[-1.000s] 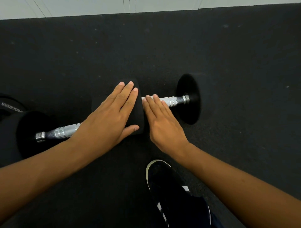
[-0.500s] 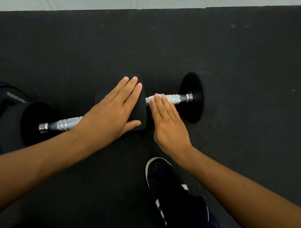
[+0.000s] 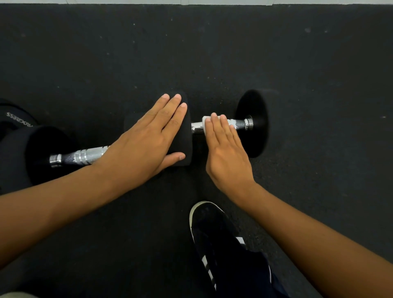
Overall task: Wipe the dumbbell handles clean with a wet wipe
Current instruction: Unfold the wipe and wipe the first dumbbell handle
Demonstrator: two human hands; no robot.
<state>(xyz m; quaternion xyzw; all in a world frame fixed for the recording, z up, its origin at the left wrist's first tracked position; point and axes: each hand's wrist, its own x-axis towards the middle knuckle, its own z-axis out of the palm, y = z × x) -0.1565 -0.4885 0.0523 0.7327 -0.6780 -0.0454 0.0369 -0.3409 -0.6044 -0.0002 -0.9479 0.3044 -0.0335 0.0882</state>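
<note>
Two black dumbbells lie end to end on the dark rubber floor. The right dumbbell has a chrome handle (image 3: 239,123) and a round black head (image 3: 254,127) at its right end. My right hand (image 3: 225,155) lies flat over that handle, its straight fingers pressing a white wet wipe (image 3: 204,123) onto the metal; only the wipe's edge shows. My left hand (image 3: 144,140) rests flat, fingers straight, on the black head (image 3: 182,138) in the middle. The left dumbbell's handle (image 3: 80,157) runs under my left wrist.
The left dumbbell's big black head (image 3: 19,157) sits at the left edge, with another lettered black weight (image 3: 19,121) behind it. My dark shoe (image 3: 212,229) with white stripes stands just below the hands. A pale wall base (image 3: 191,1) borders the floor's far edge.
My right hand has slid to the right along the handle with the wipe, baring a short stretch of chrome beside the middle head. My left hand stays on the head.
</note>
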